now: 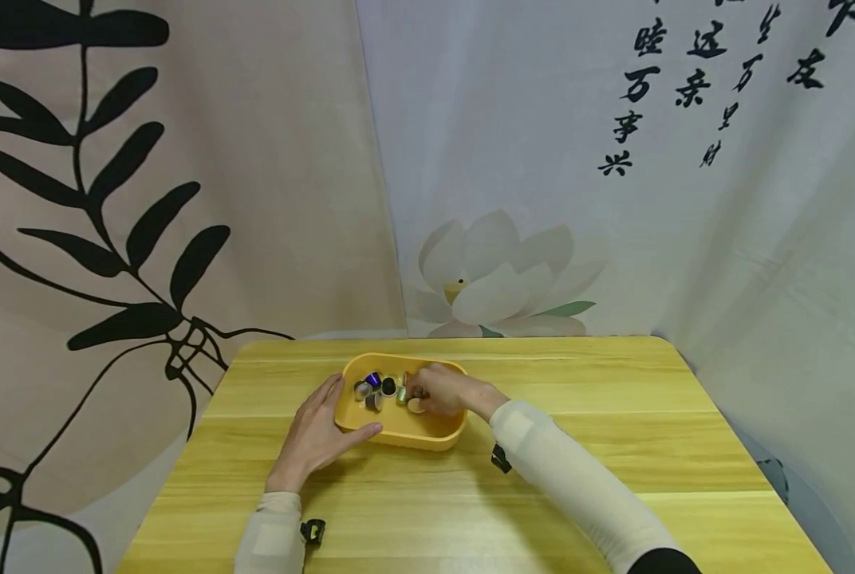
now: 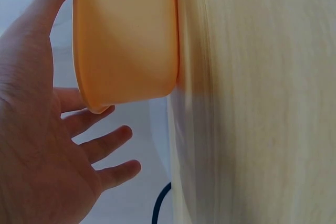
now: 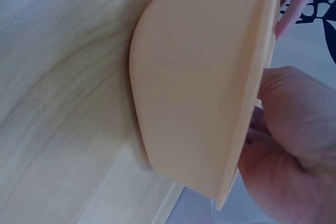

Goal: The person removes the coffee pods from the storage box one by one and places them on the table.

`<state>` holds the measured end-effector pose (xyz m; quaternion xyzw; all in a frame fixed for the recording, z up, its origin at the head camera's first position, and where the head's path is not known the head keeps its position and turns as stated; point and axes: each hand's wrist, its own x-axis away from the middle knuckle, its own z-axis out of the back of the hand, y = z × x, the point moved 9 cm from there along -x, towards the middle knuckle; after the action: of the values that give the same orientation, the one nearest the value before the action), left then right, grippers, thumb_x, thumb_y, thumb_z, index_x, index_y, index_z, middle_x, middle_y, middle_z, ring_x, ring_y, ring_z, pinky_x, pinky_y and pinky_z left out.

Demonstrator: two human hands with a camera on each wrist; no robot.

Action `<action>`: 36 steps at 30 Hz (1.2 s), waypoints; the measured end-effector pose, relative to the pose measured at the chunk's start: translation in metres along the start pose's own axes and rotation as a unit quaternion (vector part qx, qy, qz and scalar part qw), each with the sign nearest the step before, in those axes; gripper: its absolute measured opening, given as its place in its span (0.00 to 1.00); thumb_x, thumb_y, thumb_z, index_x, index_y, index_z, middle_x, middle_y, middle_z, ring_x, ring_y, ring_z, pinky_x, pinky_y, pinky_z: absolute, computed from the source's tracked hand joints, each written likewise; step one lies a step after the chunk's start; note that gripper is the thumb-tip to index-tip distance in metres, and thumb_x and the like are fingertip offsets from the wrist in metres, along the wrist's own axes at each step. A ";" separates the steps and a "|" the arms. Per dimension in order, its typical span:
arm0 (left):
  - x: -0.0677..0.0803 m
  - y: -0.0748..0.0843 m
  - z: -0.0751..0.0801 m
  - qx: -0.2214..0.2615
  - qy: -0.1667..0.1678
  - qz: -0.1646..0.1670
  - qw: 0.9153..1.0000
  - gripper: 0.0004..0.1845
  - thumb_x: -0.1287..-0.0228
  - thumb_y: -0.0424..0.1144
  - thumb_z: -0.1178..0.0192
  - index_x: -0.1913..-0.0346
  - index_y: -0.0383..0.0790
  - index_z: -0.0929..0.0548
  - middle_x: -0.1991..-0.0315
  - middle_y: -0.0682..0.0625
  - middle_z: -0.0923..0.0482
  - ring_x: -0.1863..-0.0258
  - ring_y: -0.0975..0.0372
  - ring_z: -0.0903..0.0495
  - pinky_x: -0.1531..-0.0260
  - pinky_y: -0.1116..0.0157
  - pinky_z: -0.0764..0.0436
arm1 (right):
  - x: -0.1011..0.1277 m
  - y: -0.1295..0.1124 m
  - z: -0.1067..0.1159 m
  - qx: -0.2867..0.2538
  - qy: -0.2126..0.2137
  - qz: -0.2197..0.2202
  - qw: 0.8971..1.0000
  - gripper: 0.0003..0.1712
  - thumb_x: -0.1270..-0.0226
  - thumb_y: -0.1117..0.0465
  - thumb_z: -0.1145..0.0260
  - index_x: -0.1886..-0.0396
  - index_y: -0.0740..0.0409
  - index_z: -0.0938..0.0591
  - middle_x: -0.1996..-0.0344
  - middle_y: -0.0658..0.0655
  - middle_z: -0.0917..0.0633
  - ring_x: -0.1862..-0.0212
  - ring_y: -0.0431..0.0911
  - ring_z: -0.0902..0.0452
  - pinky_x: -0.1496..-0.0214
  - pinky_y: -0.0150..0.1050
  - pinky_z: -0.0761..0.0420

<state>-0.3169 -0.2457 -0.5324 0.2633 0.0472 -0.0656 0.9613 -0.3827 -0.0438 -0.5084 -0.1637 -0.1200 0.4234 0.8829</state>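
Observation:
A yellow plastic tray (image 1: 427, 441) stands on the table, with several small coffee capsules (image 1: 373, 401) in its left half, among them blue, black, green and silvery ones. My left hand (image 1: 318, 434) rests at the tray's left end, its thumb along the near rim and its fingers stretched out past the corner, as the left wrist view (image 2: 58, 124) also shows. From the right side my right hand (image 1: 442, 388) reaches over the rim, fingers down among the capsules. A pale capsule (image 1: 416, 406) lies right at its fingertips. In the right wrist view the tray wall hides those fingers; I cannot tell whether they pinch a capsule.
The light wood table (image 1: 578, 446) extends on both sides of the tray, its far edge close behind. Behind it hangs a pale cloth (image 1: 514, 143) with leaves, a lotus and writing. A small black device (image 1: 313, 532) sits at each wrist.

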 end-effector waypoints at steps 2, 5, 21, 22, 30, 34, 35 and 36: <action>0.000 0.000 0.001 0.001 0.001 -0.001 1.000 0.70 0.38 0.82 0.30 0.09 0.35 0.41 0.07 0.38 0.46 0.11 0.33 0.40 0.15 0.29 0.33 | 0.001 0.000 0.001 -0.007 0.004 0.001 1.000 0.10 0.19 0.66 0.26 0.44 0.54 0.06 0.50 0.52 0.05 0.53 0.42 0.13 0.44 0.36 0.11; 0.000 0.000 0.001 0.001 0.004 -0.004 1.000 0.70 0.38 0.82 0.30 0.09 0.35 0.40 0.07 0.37 0.45 0.11 0.33 0.40 0.15 0.29 0.33 | 0.004 -0.001 0.006 -0.015 0.012 0.009 1.000 0.10 0.19 0.67 0.27 0.46 0.53 0.07 0.50 0.52 0.06 0.51 0.43 0.12 0.43 0.38 0.10; 0.001 0.002 0.001 0.005 0.012 -0.011 1.000 0.70 0.38 0.82 0.30 0.09 0.34 0.41 0.08 0.36 0.44 0.11 0.33 0.39 0.15 0.30 0.33 | 0.029 0.006 0.025 -0.122 0.067 0.032 0.990 0.17 0.19 0.68 0.29 0.36 0.65 0.10 0.38 0.63 0.08 0.42 0.57 0.06 0.39 0.46 0.05; 0.001 0.002 0.001 0.006 0.012 -0.011 1.000 0.70 0.38 0.82 0.30 0.09 0.35 0.41 0.07 0.36 0.45 0.11 0.33 0.39 0.15 0.30 0.33 | 0.031 0.007 0.026 -0.131 0.069 0.029 0.989 0.16 0.18 0.67 0.29 0.36 0.65 0.10 0.38 0.63 0.08 0.42 0.57 0.06 0.39 0.45 0.05; 0.002 0.002 0.001 0.002 0.010 -0.010 1.000 0.70 0.38 0.81 0.30 0.09 0.34 0.40 0.07 0.36 0.45 0.11 0.32 0.39 0.16 0.28 0.33 | 0.048 0.014 0.034 -0.176 0.093 0.005 0.980 0.17 0.16 0.62 0.30 0.34 0.61 0.11 0.39 0.59 0.07 0.41 0.53 0.06 0.39 0.42 0.05; 0.001 0.002 0.001 0.003 0.013 -0.014 1.000 0.70 0.38 0.81 0.30 0.09 0.34 0.40 0.08 0.36 0.45 0.12 0.32 0.39 0.16 0.28 0.33 | 0.056 0.016 0.038 -0.210 0.100 -0.006 0.973 0.16 0.15 0.61 0.31 0.34 0.58 0.11 0.41 0.58 0.07 0.43 0.51 0.07 0.40 0.42 0.05; 0.001 0.002 0.001 0.004 0.014 -0.015 1.000 0.70 0.38 0.81 0.29 0.09 0.34 0.40 0.08 0.36 0.44 0.12 0.32 0.39 0.16 0.28 0.33 | 0.058 0.017 0.038 -0.216 0.102 -0.006 0.971 0.16 0.15 0.61 0.31 0.34 0.57 0.11 0.42 0.58 0.07 0.44 0.50 0.07 0.40 0.43 0.05; 0.001 0.002 0.001 0.004 0.014 -0.015 1.000 0.70 0.38 0.81 0.29 0.09 0.34 0.40 0.08 0.36 0.44 0.12 0.32 0.39 0.16 0.29 0.33 | 0.060 0.017 0.039 -0.222 0.104 -0.005 0.970 0.17 0.15 0.61 0.31 0.34 0.57 0.11 0.42 0.58 0.07 0.44 0.50 0.07 0.41 0.43 0.05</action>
<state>-0.3152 -0.2443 -0.5304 0.2673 0.0644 -0.0765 0.9584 -0.3712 0.0208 -0.4748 -0.3976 -0.1195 0.3625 0.8344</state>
